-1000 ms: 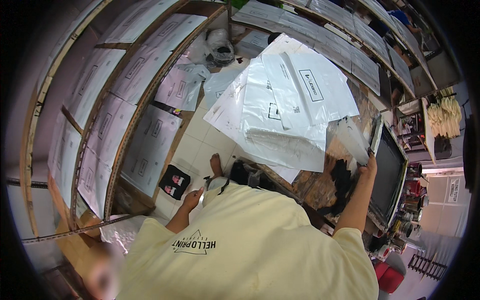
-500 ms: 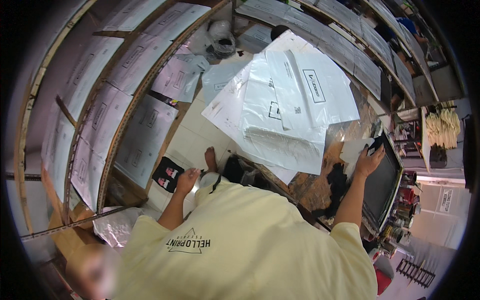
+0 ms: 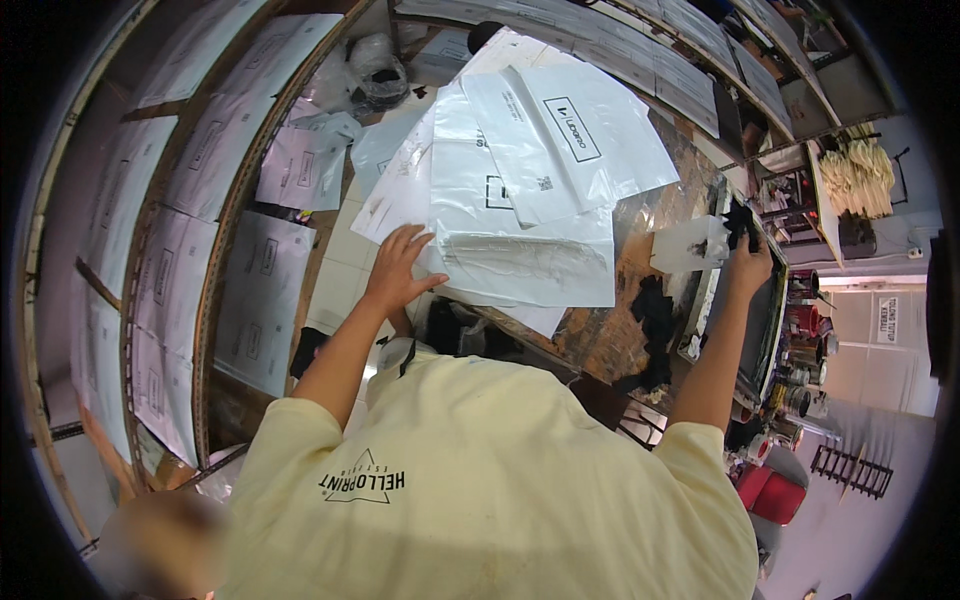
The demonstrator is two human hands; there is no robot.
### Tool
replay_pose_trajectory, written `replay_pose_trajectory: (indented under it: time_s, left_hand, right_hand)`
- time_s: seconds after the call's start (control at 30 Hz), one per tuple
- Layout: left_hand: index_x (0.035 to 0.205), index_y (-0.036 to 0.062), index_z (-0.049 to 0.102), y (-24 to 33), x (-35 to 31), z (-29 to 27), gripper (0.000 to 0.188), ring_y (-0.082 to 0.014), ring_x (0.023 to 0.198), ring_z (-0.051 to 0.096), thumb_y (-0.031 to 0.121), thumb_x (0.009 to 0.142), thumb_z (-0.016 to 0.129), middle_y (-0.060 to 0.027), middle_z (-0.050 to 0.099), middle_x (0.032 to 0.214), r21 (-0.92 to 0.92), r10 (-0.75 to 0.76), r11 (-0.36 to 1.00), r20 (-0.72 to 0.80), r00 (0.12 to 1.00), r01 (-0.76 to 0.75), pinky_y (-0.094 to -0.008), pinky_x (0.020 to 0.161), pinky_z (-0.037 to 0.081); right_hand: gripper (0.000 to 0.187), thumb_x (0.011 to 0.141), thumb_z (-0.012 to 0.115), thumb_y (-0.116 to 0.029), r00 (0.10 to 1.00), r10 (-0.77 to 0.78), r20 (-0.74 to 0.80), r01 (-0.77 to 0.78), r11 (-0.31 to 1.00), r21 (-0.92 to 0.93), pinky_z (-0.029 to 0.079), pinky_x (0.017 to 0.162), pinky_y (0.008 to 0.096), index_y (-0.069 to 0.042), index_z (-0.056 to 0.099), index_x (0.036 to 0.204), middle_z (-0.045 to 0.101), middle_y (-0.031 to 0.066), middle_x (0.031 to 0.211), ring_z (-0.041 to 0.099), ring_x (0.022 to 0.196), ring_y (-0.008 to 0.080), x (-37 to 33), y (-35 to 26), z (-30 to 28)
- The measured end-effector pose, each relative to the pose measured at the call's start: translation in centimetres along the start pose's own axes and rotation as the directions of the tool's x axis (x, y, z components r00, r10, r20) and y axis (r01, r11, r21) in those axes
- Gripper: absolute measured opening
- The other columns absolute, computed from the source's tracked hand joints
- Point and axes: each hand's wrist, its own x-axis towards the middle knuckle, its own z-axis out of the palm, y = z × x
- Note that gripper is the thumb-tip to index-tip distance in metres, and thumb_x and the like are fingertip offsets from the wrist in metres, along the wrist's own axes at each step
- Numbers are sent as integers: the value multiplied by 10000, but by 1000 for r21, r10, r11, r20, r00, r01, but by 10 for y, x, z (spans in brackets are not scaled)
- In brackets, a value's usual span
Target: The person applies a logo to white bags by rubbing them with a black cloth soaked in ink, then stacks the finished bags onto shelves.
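Observation:
My left hand point(image 3: 402, 270) is open, with fingers spread at the near left edge of the printed white plastic bags point(image 3: 545, 265). Whether the fingertips touch them I cannot tell. The bags lie overlapping on a pale board point(image 3: 393, 195). On the right, my right hand point(image 3: 750, 268) grips a bunched black cloth point(image 3: 740, 222) above the far end of a dark framed screen point(image 3: 738, 325). Beside that cloth is a whitish, smudged flat piece point(image 3: 680, 247). Another crumpled black cloth point(image 3: 655, 320) lies on the stained wooden table point(image 3: 590, 345) between my arms.
Shelves with printed white bags point(image 3: 190, 180) stand along the left, and more shelves point(image 3: 640, 70) run across the back. Several paint cans point(image 3: 803, 318) line the right, near a red seat point(image 3: 775, 495). A blurred person point(image 3: 165, 545) is at the lower left.
My left hand has risen from low on the left to the edge of the white bags. My right hand has lifted slightly, the black cloth now bunched up in it.

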Motion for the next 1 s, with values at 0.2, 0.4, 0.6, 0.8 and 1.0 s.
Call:
replay_pose_trajectory:
  time_s: [0.2, 0.4, 0.6, 0.8, 1.0]
  left_hand:
    - [1590, 168, 432, -17, 22, 12, 1089, -381, 1598, 120, 793, 741, 701, -58, 277, 1713, 240, -12, 970, 208, 978, -40, -598, 1289, 41]
    - [1618, 200, 391, -19, 25, 9, 1126, -341, 1611, 96, 815, 725, 696, -15, 233, 1736, 220, -20, 975, 258, 966, -39, -574, 1299, 1]
    - [1628, 212, 368, -16, 30, 7, 1161, -320, 1613, 100, 813, 697, 714, 1, 236, 1733, 192, -31, 981, 271, 962, -23, -557, 1303, 0]
    - [1633, 237, 350, -18, 31, 9, 1169, -294, 1613, 103, 760, 676, 771, 10, 251, 1726, 175, -61, 984, 295, 954, 9, -543, 1308, -7]
    - [1625, 237, 360, -18, 27, 13, 1172, -284, 1612, 109, 689, 655, 837, 20, 263, 1721, 124, -67, 992, 243, 968, 37, -538, 1310, -4]
  right_hand:
    - [290, 951, 698, -103, 896, 82, 437, -295, 844, 447, 530, 841, 315, 48, 729, 1196, 764, 87, 1040, 674, 936, 143, -116, -119, -24]
    - [318, 938, 707, 0, 684, -152, 713, -366, 774, 517, 561, 802, 293, 12, 705, 1256, 759, 89, 1087, 694, 934, 152, -268, -173, 56]
    - [450, 845, 752, -56, 660, -553, 508, 237, 795, 558, 473, 951, 445, -95, 693, 1288, 694, 104, 1096, 621, 1043, 321, -301, -243, 142]
    - [387, 924, 642, -199, 362, -733, 575, 645, 643, 413, 359, 1028, 636, -159, 681, 1307, 652, 25, 1146, 569, 1111, 270, -315, -242, 156]
    - [374, 923, 606, -166, 438, -655, 616, 589, 727, 354, 349, 1025, 663, -176, 677, 1290, 642, 13, 1155, 559, 1144, 258, -299, -248, 158]
